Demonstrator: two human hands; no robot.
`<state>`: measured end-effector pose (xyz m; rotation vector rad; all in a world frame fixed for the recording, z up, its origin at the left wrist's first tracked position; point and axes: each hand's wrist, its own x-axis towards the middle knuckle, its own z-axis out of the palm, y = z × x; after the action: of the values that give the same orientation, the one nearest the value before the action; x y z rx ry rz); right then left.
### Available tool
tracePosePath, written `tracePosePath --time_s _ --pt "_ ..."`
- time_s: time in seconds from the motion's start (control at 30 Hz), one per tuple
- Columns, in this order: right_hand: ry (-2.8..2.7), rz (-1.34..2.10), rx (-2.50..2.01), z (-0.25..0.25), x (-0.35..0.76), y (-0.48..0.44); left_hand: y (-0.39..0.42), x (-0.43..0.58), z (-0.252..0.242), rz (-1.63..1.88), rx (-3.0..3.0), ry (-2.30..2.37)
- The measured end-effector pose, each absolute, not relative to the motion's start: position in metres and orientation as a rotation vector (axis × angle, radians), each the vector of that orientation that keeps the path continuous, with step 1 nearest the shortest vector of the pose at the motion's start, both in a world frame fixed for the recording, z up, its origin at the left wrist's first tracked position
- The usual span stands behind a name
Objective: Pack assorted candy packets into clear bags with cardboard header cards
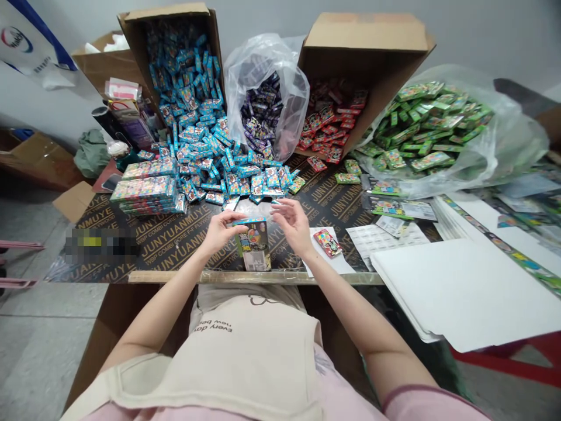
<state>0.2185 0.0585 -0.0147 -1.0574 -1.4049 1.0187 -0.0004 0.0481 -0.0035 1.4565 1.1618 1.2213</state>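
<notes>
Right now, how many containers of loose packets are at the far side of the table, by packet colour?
Blue, cardboard box: 1
Purple, clear plastic bag: 1
Red, cardboard box: 1
Green, clear plastic bag: 1
Total: 4

**Black plywood tabletop with spilled packets**

The tabletop (170, 254), printed JUNYUANMUYE, bears loose blue packets (219, 164), wrapped stacks (146, 190), two tipped cardboard boxes (164, 13), clear plastic bags (263, 55), a white paper sheet (337, 266) and white boards (460, 292).
</notes>
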Motion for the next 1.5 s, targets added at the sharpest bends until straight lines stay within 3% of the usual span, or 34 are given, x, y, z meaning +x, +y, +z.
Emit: tracePosePath --time_s 0.37,0.67,0.77,0.97,1.2,1.5 --pt "-1.431 1.139 -1.023 0.014 0.205 0.049 0.044 0.006 0.020 1.079 1.590 1.179" --pt "-1.819 0.545 -1.024 -0.007 0.231 0.028 0.029 0.022 0.021 1.040 2.334 1.115" --pt "-1.906 0.491 -0.970 -0.005 0.237 0.023 0.028 0.023 0.019 1.009 2.426 1.087" --pt "-1.765 0.608 -1.112 0.042 0.237 0.047 0.030 0.023 0.012 1.028 2.466 1.105" --pt "-2.093 1.467 -0.933 0.059 0.223 0.081 0.026 0.028 0.015 1.225 2.250 1.130" --pt "-2.312 1.436 -0.970 0.060 0.215 0.091 0.022 0.030 0.017 1.202 2.263 1.176"
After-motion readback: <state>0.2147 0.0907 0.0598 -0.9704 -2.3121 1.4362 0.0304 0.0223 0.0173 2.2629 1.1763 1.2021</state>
